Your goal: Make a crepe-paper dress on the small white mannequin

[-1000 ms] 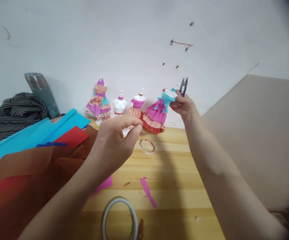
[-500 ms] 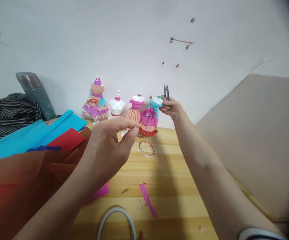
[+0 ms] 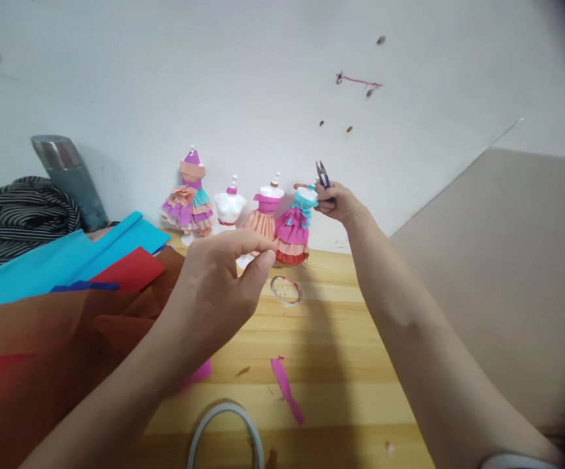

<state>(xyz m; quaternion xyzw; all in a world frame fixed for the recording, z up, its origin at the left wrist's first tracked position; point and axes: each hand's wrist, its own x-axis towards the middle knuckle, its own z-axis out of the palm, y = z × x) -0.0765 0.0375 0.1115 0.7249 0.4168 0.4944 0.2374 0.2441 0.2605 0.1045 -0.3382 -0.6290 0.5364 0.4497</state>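
Held in my right hand is a pair of thread snips, blades pointing up. The same hand's fingers reach behind the turquoise top of a miniature mannequin in a ruffled crepe paper dress of pink, peach and red tiers. My left hand is closed in a pinch at the left edge of that dress's skirt; the pinched bit is hidden. Left of it stand a mannequin with a peach pleated skirt, partly behind my left hand, a bare white bust and a mannequin in a multicoloured ruffled dress.
A ring of tape with small beads inside lies before the dress. Nearer are a pink paper strip and a larger tape roll. Coloured paper sheets, a striped cloth and a bottle occupy the left. A wall stands behind.
The snips have tilted to the left in my right hand, which has shifted slightly right. My left hand keeps its pinch by the skirt, a touch further right.
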